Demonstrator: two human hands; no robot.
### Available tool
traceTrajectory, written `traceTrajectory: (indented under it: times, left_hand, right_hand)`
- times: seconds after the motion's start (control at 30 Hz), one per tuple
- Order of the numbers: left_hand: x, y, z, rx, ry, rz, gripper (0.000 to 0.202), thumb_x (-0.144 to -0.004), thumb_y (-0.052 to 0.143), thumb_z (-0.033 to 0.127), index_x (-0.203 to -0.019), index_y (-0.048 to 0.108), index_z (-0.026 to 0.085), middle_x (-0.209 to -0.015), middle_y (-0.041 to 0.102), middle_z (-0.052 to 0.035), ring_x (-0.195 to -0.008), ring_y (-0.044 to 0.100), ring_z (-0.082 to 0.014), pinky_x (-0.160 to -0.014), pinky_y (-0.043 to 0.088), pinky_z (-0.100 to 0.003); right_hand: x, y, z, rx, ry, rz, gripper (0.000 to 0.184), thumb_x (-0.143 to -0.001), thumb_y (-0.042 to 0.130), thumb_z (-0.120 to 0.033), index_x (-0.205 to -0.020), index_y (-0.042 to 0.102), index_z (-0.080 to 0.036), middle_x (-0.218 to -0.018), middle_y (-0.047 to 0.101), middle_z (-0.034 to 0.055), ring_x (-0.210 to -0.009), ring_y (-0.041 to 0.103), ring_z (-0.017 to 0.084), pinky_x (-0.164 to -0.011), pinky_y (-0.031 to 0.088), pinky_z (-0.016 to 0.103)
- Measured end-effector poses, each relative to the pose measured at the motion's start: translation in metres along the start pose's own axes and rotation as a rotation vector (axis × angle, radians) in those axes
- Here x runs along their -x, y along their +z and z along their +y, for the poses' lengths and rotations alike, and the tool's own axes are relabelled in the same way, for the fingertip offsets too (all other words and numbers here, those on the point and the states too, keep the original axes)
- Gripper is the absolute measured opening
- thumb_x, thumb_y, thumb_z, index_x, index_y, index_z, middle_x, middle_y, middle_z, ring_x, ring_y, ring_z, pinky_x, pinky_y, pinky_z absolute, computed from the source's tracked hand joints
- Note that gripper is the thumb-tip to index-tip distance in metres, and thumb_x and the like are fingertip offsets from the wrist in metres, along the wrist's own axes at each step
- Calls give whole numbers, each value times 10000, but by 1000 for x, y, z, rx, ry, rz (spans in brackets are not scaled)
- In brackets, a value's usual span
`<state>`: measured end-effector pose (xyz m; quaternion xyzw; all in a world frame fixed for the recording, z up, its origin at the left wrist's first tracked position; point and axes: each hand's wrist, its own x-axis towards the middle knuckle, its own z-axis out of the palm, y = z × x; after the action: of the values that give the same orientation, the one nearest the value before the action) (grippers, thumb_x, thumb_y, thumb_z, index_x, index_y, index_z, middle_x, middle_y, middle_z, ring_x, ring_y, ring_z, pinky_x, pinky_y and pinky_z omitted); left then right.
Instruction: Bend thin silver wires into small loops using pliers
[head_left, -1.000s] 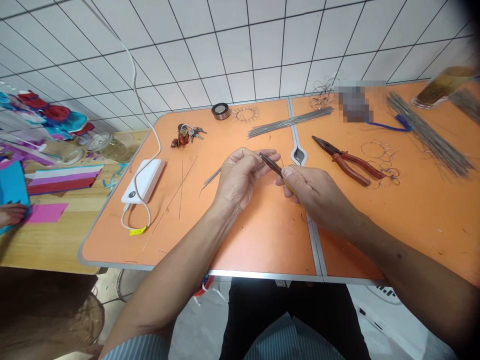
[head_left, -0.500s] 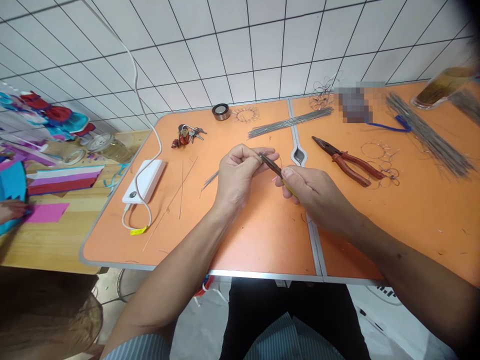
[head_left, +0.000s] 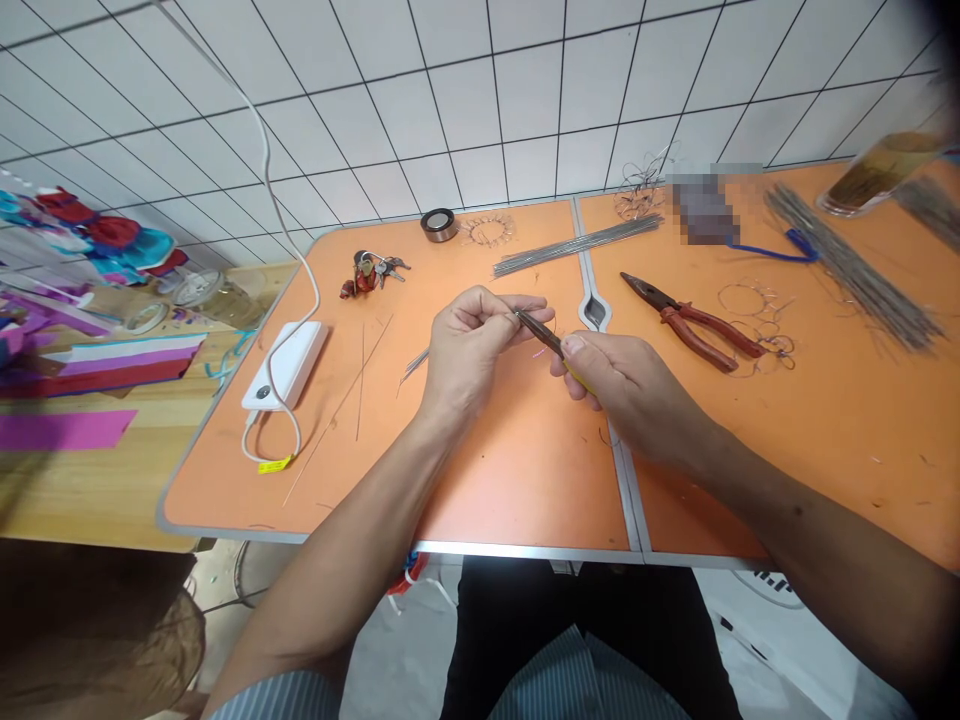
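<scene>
View: head, worn, looking down.
Right hand [head_left: 611,385]: fingers clamped on a slim dark metal tool with a yellowish handle [head_left: 541,332], nose pointing up-left.
Left hand [head_left: 469,345]: thumb and forefinger together at the tool's tip; what sits between is too small to tell. Other fingers extended.
Tool position: between both hands, above the orange surface [head_left: 517,490], near its grey seam [head_left: 626,490].
Short grey wires [head_left: 416,364]: poke out left of left hand; held or lying, cannot tell.
Right of hands: dark-nosed pliers with red handles [head_left: 690,320], lying just beside thin wire loops [head_left: 750,297].
Behind hands: narrow grey wire bundle [head_left: 577,247], flat across the seam.
Far right: thicker grey wire bundle [head_left: 855,265].
Back edge: black-rimmed round tape roll [head_left: 439,225].
Left side: metal keys with red fob [head_left: 373,272]; white rectangular box [head_left: 286,365], white cable [head_left: 266,150] attached.
</scene>
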<state>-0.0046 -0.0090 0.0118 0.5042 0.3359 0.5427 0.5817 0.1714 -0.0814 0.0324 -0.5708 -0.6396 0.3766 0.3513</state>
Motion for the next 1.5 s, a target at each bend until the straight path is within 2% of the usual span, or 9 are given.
traceTrajectory:
  times: [0.5, 0.8, 0.97, 1.13, 1.3, 1.4, 1.5]
  left_hand:
    - [0, 2, 1, -21, -3, 0, 177, -818, 718, 132, -709, 595, 197, -986, 844, -65, -974, 843, -229, -884, 686, -369]
    - [1, 2, 1, -34, -13, -8, 168, -832, 705, 133, -724, 593, 196, -1011, 845, -67, -989, 842, -231, -879, 690, -371]
    - [2, 2, 1, -20, -7, -13, 167, -826, 701, 120, -721, 596, 195, -1002, 843, -66, -971, 842, -223, -865, 688, -360]
    - [3, 2, 1, -23, -12, -16, 163, -825, 708, 125, -727, 600, 198, -1001, 845, -64, -975, 841, -225, -880, 692, -374]
    - [0, 2, 4, -11, -29, 5, 177, -819, 732, 148, -724, 592, 197, -994, 840, -67, -970, 840, -227, -888, 686, -375]
    - [-2, 1, 6, 32, -58, 10, 166, -802, 716, 146, -706, 588, 192, -985, 838, -71, -971, 840, -226, -894, 679, -363]
    - [-3, -1, 8, 63, -104, 1, 149, -782, 708, 155, -706, 585, 189, -1011, 841, -71, -1022, 841, -235, -939, 670, -363]
  right_hand:
    - [0, 0, -1, -1, 28, 22, 378, -1085, 410, -347, -774, 588, -230, -674, 555, -6, -625, 479, 168, -573, 311, 357]
    - [1, 0, 1, 47, -50, 39, 359, -1059, 391, -304, -731, 522, -237, -724, 582, 10, -656, 456, 176, -625, 282, 374]
    - [1, 0, 1, 40, -33, 43, 353, -1054, 399, -307, -737, 539, -238, -644, 504, -8, -625, 430, 174, -615, 271, 372]
    - [2, 0, 0, 36, -20, 56, 363, -1060, 402, -318, -735, 540, -237, -638, 506, -9, -608, 422, 168, -594, 263, 371]
    - [0, 2, 0, 24, 19, 20, 393, -1093, 402, -369, -791, 610, -228, -690, 595, -2, -611, 498, 166, -601, 322, 357]
    - [-1, 2, 1, 6, 28, -8, 413, -1110, 405, -407, -858, 672, -219, -794, 692, 21, -686, 589, 182, -640, 381, 353]
    - [-1, 1, 2, -10, 13, -2, 405, -1107, 403, -390, -868, 682, -219, -831, 714, 30, -751, 621, 194, -673, 398, 351]
